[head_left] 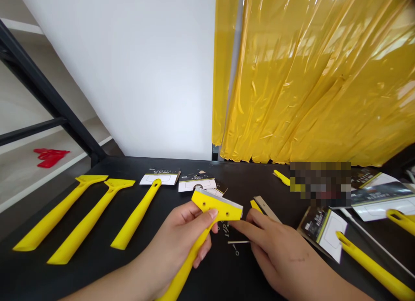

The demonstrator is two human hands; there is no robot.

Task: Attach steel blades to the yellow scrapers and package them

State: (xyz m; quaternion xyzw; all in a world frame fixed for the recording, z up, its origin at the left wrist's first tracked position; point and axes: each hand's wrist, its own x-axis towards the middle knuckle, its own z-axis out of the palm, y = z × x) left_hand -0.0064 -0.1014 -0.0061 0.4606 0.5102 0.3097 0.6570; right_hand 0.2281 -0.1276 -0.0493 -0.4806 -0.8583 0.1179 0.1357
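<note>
We are gripping a yellow scraper [222, 203] in our left hand [181, 234], fingers closing round its neck and thumb pressing on its head, above the black table [29, 279]. Our right hand [277, 247] is bending its fingers by the head's right corner; we cannot tell whether it is holding anything. Small metal parts [226, 231] are lying between our hands, two T-headed scrapers [89, 222] are resting left of our left hand, and printed cards [196, 184] are lying beyond it.
</note>
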